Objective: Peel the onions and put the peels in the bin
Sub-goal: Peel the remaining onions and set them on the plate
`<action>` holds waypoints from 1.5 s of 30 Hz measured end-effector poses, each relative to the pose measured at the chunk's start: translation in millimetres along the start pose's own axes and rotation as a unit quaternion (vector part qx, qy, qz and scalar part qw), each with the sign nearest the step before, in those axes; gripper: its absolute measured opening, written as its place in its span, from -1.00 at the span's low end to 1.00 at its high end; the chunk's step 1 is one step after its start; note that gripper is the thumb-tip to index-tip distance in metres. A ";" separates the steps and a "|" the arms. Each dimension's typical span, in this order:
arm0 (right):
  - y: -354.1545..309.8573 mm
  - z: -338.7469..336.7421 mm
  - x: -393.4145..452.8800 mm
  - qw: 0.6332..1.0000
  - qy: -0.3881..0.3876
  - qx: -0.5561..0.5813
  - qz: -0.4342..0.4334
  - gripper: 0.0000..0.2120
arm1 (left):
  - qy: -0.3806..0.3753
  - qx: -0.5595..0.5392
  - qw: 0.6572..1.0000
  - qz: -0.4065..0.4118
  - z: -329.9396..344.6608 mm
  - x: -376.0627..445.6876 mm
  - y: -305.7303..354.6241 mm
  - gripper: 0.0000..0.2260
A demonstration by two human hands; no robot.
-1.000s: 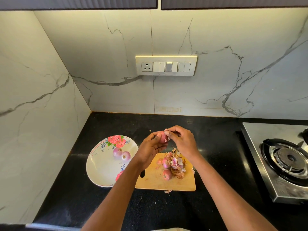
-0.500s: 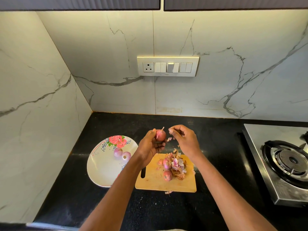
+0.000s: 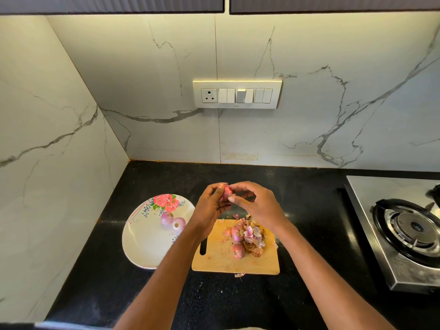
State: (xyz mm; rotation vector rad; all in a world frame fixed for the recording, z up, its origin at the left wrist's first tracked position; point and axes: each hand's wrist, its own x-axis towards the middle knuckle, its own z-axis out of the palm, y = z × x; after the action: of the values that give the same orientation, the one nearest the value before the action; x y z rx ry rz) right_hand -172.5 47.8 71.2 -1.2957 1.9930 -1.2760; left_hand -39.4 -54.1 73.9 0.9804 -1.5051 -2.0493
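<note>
peeling is in hand: at frame centre the left hand (image 3: 210,206) holds an onion (image 3: 227,192) above the board (image 3: 214,260), its grip curled round it; the right hand (image 3: 258,206) pinches its skin; next, i judge, strip that skin and drop it on the peels (image 3: 254,239); no bin in view; no writing legible.

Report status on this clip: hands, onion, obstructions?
Left hand grips onion; right hand pinches its skin. Peels piled on board. No bin visible.
</note>
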 end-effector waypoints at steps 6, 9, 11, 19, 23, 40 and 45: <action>2.0 4.6 -0.8 0.994 0.104 -0.012 -0.019 -0.79 | -0.014 0.011 1.000 0.016 7.1 0.4 1.8 -0.77; 0.1 10.4 0.1 0.993 0.115 -0.013 0.004 -0.83 | -0.017 0.001 1.000 0.024 1.3 -1.6 3.7 -0.80; 1.1 11.8 -1.7 0.992 0.125 -0.002 0.018 -0.86 | -0.019 0.012 0.999 0.035 0.1 -3.1 1.6 -0.81; 2.7 18.3 -5.0 0.989 0.140 -0.010 0.057 -0.95 | -0.022 0.069 0.995 0.070 0.7 -6.7 -6.5 -0.77; 3.5 21.5 -2.4 0.988 0.129 -0.007 0.090 -0.85 | -0.020 0.078 0.994 0.073 1.5 -6.3 -8.2 -0.71; 14.9 7.1 -4.1 0.992 0.013 0.028 0.125 -0.86 | -0.008 -0.025 1.000 0.009 -7.5 -2.3 -3.0 -0.78; 5.9 7.4 -3.4 0.995 0.037 0.063 0.067 -0.76 | -0.012 -0.013 1.000 0.014 -4.7 -0.5 -3.5 -0.80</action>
State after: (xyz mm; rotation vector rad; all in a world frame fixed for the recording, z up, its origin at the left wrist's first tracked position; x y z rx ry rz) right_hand -168.2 48.2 62.1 -1.0523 1.9784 -1.3771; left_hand -35.3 -55.6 69.9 0.9228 -1.4931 -2.0623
